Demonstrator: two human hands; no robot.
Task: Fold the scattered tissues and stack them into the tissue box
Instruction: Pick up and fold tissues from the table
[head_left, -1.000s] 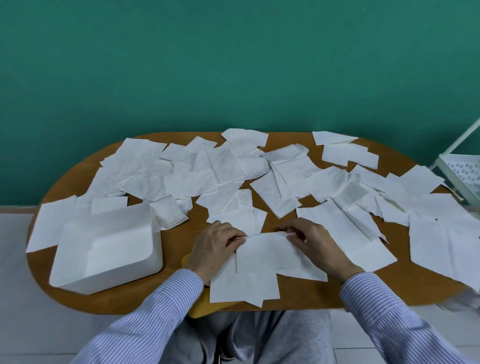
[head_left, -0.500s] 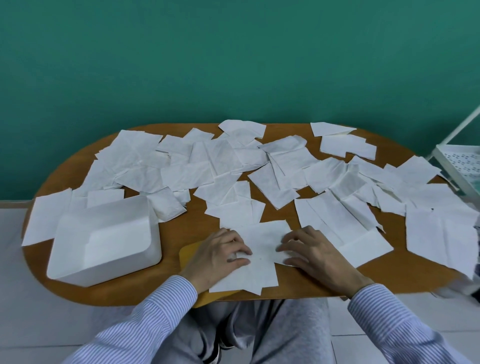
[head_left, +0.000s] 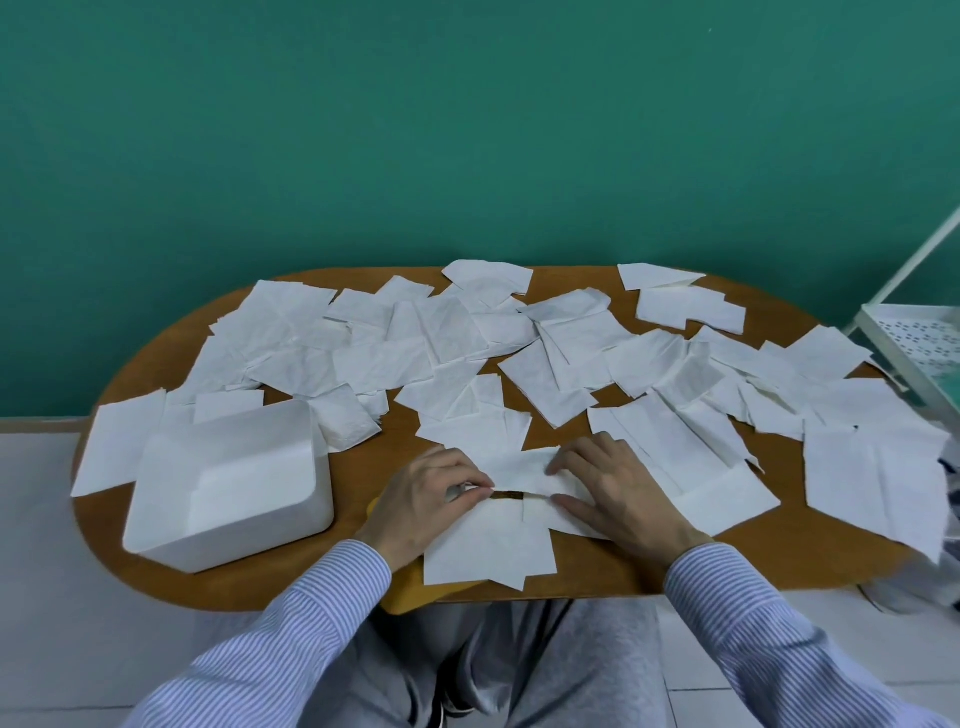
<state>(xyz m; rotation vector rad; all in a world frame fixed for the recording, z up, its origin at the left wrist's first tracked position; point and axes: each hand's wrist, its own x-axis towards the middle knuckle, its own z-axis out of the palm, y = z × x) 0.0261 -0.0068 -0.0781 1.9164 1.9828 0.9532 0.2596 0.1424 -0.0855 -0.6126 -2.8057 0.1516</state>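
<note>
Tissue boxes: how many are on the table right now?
1. The white tissue box sits open at the table's near-left end, left of the left hand. Loose tissues could hide nothing that large.

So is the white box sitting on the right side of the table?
No, the white box sits on the left part of the table, beside the person's left hand.

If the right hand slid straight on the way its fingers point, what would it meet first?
The right hand points up-left over the tissue being folded; beyond that, probably the loose tissue just behind it, though the exact line is unclear.
</note>
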